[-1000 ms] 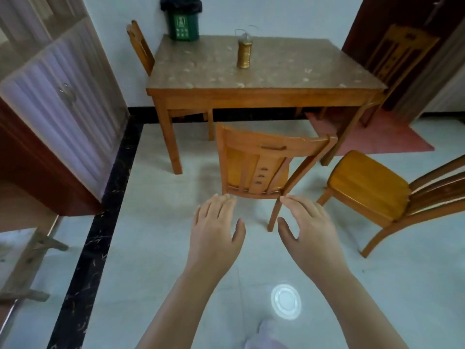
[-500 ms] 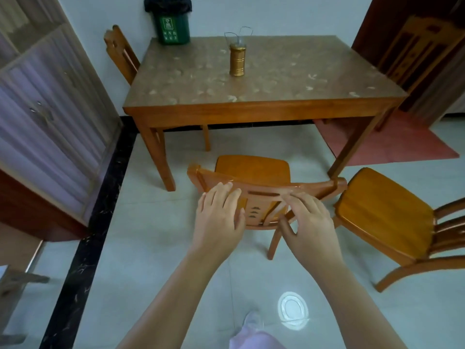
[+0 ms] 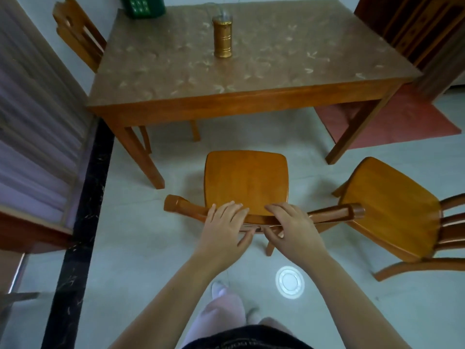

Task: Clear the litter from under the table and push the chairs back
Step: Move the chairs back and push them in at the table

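An orange wooden chair [image 3: 245,180] stands in front of the wooden table [image 3: 226,104], its seat facing the table and outside the table's front edge. My left hand [image 3: 225,229] and my right hand [image 3: 292,229] lie side by side over the middle of the chair's top rail, fingers curled over it and thumbs behind. A second chair [image 3: 392,212] stands to the right, angled away from the table. No litter shows on the floor under the table.
A gold canister [image 3: 222,36] stands on the table. A third chair [image 3: 78,34] is tucked at the table's far left, beside a green bin [image 3: 142,6]. A cabinet [image 3: 32,127] lines the left wall. A red mat [image 3: 392,119] lies at right.
I have stepped closer to the chair. Both hands went from hovering open in front of the backrest to gripping its top rail.
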The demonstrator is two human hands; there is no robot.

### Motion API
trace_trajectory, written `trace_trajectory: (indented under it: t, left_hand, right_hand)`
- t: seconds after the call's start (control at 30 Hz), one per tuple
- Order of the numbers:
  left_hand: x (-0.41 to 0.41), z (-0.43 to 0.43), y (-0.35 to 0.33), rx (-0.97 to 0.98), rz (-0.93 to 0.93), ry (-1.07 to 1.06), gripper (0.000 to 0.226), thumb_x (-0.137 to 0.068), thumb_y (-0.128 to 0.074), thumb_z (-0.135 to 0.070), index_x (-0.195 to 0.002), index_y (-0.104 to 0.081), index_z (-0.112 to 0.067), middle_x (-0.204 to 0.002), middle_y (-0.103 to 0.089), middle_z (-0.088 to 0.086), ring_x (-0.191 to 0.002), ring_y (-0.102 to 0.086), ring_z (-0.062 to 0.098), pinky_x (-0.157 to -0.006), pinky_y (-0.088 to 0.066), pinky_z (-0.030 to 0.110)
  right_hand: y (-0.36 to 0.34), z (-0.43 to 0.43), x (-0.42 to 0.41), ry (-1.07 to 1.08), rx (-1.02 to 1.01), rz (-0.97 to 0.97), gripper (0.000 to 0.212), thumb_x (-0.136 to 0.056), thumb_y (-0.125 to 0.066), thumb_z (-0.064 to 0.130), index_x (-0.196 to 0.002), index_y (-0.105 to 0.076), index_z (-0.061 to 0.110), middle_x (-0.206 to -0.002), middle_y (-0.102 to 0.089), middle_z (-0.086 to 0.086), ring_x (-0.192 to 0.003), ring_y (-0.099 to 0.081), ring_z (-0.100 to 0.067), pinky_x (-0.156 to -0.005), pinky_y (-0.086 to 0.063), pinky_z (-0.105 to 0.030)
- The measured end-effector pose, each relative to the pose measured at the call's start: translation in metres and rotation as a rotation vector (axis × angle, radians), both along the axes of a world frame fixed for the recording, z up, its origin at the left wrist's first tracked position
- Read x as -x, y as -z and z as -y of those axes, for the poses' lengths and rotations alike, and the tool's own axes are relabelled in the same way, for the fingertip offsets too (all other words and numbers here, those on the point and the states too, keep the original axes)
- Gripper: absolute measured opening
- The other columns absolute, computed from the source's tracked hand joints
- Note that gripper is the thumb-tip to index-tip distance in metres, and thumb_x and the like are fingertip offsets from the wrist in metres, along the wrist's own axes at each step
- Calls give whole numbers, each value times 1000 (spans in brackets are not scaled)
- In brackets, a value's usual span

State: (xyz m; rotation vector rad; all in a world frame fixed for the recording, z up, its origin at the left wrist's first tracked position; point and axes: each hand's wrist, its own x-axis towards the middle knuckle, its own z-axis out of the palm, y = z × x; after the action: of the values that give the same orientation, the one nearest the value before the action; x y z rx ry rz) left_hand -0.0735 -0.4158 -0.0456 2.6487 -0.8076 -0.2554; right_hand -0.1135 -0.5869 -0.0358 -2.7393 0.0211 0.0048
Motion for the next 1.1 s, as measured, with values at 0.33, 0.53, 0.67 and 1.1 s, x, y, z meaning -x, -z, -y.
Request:
trace_trajectory:
  t: [0.33,0.53,0.67,1.1]
  left_hand:
    - [-37,-3,13,60,16,168,39,-90,-46,-47,-118,-56,-23,-115,-60,-4,-105,-52,14,-86,-34,23]
    - [-50,-5,14,119,-7,252,37,-90,-48,-47,-119,-57,-26,-118,-60,-6,-106,-52,12,-81,-30,17]
    - [-53,-3,17,145,1,284,36,-89,-49,-49,-116,-59,-26,-114,-63,-7,-102,-55,10,-80,-34,17]
    - [-78,10,2,-40,-407,405,30,-88,-51,-46,-115,-58,-36,-103,-61,-9,-91,-53,11,-76,-44,28]
  right_hand:
    - [12,1,-24,-109,100,-127,27,-83,-55,44,-100,-62,24,-95,-62,6,-81,-57,-14,-69,-49,-30]
    - [17,15,-37,-155,62,-266,31,-81,-55,49,-106,-57,31,-94,-63,9,-77,-58,-9,-73,-52,-32]
    - [20,18,-40,-187,19,-304,33,-80,-53,49,-107,-57,32,-96,-64,8,-79,-59,-9,-76,-52,-31]
    - [18,31,-66,-219,-107,-649,14,-71,-66,42,-76,-54,38,-72,-57,9,-63,-52,-9,-59,-42,-27]
